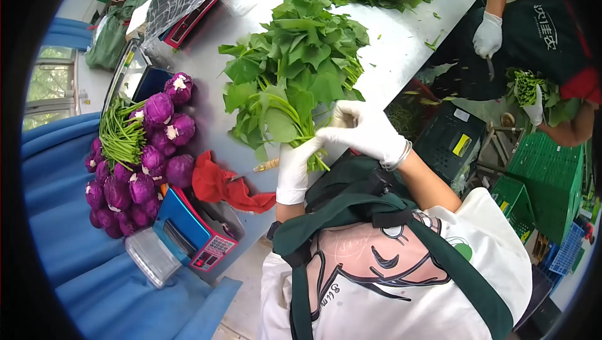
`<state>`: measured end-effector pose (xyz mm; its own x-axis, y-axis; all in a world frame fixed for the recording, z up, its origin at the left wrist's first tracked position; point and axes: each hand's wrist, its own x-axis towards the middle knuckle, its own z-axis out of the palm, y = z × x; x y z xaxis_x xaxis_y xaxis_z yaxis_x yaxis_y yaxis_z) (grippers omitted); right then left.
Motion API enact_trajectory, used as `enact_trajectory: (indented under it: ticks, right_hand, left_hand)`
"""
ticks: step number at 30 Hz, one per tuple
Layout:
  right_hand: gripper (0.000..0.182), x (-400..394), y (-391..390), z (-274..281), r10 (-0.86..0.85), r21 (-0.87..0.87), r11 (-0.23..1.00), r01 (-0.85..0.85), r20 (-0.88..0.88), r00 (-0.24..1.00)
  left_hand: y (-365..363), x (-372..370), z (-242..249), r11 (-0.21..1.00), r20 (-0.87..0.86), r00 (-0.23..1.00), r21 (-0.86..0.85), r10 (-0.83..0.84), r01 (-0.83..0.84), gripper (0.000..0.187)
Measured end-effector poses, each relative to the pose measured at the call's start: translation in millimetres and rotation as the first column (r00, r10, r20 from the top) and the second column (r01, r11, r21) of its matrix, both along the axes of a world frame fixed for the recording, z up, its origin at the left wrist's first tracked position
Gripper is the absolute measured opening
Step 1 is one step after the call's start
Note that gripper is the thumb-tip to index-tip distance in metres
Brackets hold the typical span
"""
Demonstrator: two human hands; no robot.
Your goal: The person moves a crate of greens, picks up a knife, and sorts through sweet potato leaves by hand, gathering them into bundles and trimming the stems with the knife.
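Greens [295, 70] are lying on the worktop [401, 32] beside the red cloth [226, 186], leaves pointing away; left hand [293, 170] and right hand [367, 132] are both closing around the stems.

Bright, even daylight (window at left); fisheye bends edges, black corners, sharp centre.

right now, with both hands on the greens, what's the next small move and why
Probably square up the stem ends: both gloved hands, left and right, grip the greens at the stems, and a few stems poke out unevenly below the left hand. A knife lies on the table beside that hand, near enough to pick up for trimming afterwards.
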<state>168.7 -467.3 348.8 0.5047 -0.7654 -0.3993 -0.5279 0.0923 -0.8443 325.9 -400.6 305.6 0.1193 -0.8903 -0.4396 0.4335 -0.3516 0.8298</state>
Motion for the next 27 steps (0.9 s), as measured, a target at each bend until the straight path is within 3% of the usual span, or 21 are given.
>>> enact_trajectory:
  ticks: [1, 2, 3, 5, 8, 9, 11, 13, 15, 16, 17, 18, 19, 20, 21, 22, 24, 27]
  right_hand:
    - [0.047, 4, 4, 1, 0.016, -0.162, 0.987, 0.001, 0.103, 0.995]
    - [0.049, 9, 8, -13, 0.093, -0.479, 0.877, 0.030, 0.230, 0.969]
    - [0.046, 13, 7, -18, 0.146, -0.537, 0.844, 0.015, 0.258, 0.955]
    - [0.036, 0, 2, -14, 0.285, -0.259, 0.927, -0.270, 0.021, 0.958]
    - [0.031, -4, -3, -20, 0.203, -0.310, 0.934, -0.181, 0.042, 0.978]
    - [0.028, -4, -3, -16, 0.147, -0.361, 0.930, -0.066, 0.201, 0.969]
    - [0.026, -7, 11, -3, -0.255, -0.049, 0.943, 0.329, 0.525, 0.812]
    - [0.024, -15, 18, -12, -0.542, -0.022, 0.672, 0.740, 0.667, 0.512]
    - [0.021, -53, 24, -40, -0.595, -0.100, 0.623, 0.776, 0.583, 0.553]
    - [0.021, -75, 23, -60, -0.592, -0.230, 0.701, 0.675, 0.340, 0.730]
    - [0.021, -97, 24, -81, -0.550, -0.315, 0.782, 0.539, 0.058, 0.833]
    - [0.022, -122, 36, -102, -0.257, -0.383, 0.921, 0.068, -0.465, 0.847]
    - [0.024, -124, 40, -96, 0.037, -0.187, 0.904, -0.384, -0.861, 0.507]
    - [0.028, -124, 34, -93, 0.093, -0.213, 0.910, -0.355, -0.731, 0.676]
    - [0.026, -99, 36, -87, -0.251, -0.484, 0.872, 0.072, -0.318, 0.914]
    - [0.024, -68, 32, -50, -0.336, -0.376, 0.878, 0.296, -0.044, 0.941]
    - [0.026, -24, 32, -9, -0.322, -0.155, 0.917, 0.367, 0.255, 0.912]
    - [0.048, 12, 11, -2, -0.110, -0.346, 0.931, 0.114, 0.031, 0.993]
  left_hand:
    - [-2, 0, -2, 1.000, -0.014, 1.000, -0.015, 0.009, -0.009, 0.034]
    - [-4, 1, -4, 0.999, -0.026, 1.000, -0.031, 0.015, -0.015, 0.034]
    - [-4, 2, -5, 0.999, -0.037, 0.999, -0.046, 0.016, -0.018, 0.034]
    - [-5, 4, -4, 1.000, -0.046, 0.999, -0.023, 0.007, -0.008, 0.034]
    - [2, 11, -11, 0.999, -0.148, 0.988, 0.014, -0.043, 0.045, 0.035]
    - [2, 10, -10, 0.999, -0.191, 0.981, 0.011, -0.039, 0.042, 0.035]
    - [3, 9, -9, 0.999, -0.273, 0.962, 0.004, -0.031, 0.033, 0.036]
    - [5, 12, -12, 0.999, -0.236, 0.971, 0.014, -0.025, 0.029, 0.037]
    - [1, 14, -11, 1.000, -0.217, 0.976, -0.003, -0.015, 0.015, 0.037]
    - [0, 13, -9, 1.000, -0.218, 0.976, -0.017, -0.004, 0.001, 0.037]
    - [1, 13, -7, 1.000, -0.219, 0.976, -0.026, 0.007, -0.013, 0.038]
    - [1, 11, -6, 1.000, -0.175, 0.985, -0.030, 0.004, -0.009, 0.037]
    - [-1, 9, -6, 0.999, -0.130, 0.992, -0.035, 0.000, -0.005, 0.037]
    - [-2, 6, -5, 0.999, -0.081, 0.997, -0.037, -0.010, 0.007, 0.037]
    - [-5, 2, -6, 0.998, -0.002, 1.000, -0.055, -0.025, 0.025, 0.036]
    - [-5, -3, -8, 0.997, 0.077, 0.996, -0.067, -0.043, 0.048, 0.035]
    - [-5, -7, -25, 0.991, 0.246, 0.962, -0.033, -0.119, 0.131, 0.042]
    - [-8, -22, -21, 0.969, 0.279, 0.958, -0.214, -0.061, 0.124, 0.045]
